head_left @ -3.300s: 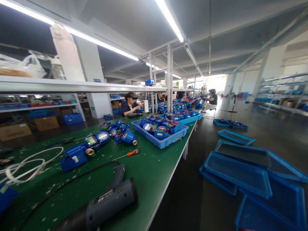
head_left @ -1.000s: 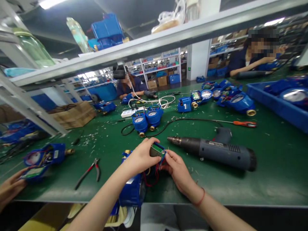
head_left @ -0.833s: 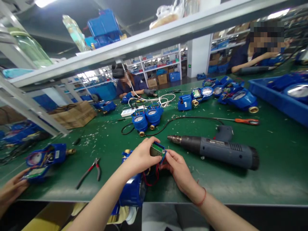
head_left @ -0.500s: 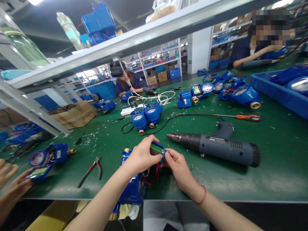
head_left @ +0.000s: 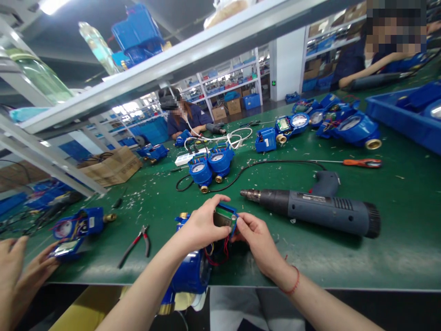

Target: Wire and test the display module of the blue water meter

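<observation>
Between my hands is a small blue display housing (head_left: 225, 217) with a green circuit board in it. My left hand (head_left: 205, 223) is closed around it, thumb on the near side and fingers over the far edge. The fingertips of my right hand (head_left: 253, 236) pinch its right end. Red and yellow wires (head_left: 220, 257) hang below the housing. A blue water meter (head_left: 193, 271) with brass fittings lies under my left forearm at the table's front edge, partly hidden by it.
A heat gun (head_left: 317, 209) lies to the right, a screwdriver (head_left: 363, 163) behind it. Pliers (head_left: 139, 243) rest at left. Several blue meters (head_left: 210, 165) stand farther back. Another person's hands (head_left: 32, 271) hold a meter part at far left. A blue bin (head_left: 403, 119) is at right.
The view has shifted slightly. My hands keep nearly the same grip on the housing. At the far left, the other person's nearer hand has come further into view.
</observation>
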Tool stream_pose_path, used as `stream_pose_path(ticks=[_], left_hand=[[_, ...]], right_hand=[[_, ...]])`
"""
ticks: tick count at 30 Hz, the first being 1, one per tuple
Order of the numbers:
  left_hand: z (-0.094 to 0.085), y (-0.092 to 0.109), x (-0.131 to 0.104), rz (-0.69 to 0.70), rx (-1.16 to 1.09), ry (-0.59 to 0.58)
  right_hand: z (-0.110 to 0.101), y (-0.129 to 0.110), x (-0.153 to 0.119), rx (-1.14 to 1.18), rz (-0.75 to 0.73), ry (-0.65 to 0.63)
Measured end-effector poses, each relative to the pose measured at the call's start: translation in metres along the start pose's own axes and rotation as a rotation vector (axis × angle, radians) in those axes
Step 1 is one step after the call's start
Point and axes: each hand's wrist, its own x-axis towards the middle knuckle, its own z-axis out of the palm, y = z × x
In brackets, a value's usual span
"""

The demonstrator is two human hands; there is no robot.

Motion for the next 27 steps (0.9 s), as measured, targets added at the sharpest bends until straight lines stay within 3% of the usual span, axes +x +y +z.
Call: stream_pose_path(ticks=[7,12,21,27], left_hand=[[0.007,0.000,-0.001,0.018,0.043,0.015],[0.002,0.002,-0.004,-0.014,-0.047,-0.046],[0.014,0.008,0.000,-0.033,0.103,0.092],[0.012,0.009,-0.003,-0.037,0.165,0.082]], right_hand=[[-0.001,-0.003,-0.002,0.011,0.021,0.022],[-0.001,-0.006,-0.002,0.029,0.015,-0.007],[-0.001,-0.003,-0.005,0.117,0.028,0.011],[-0.001,0.000,-0.004,0.144,0.062,0.032]])
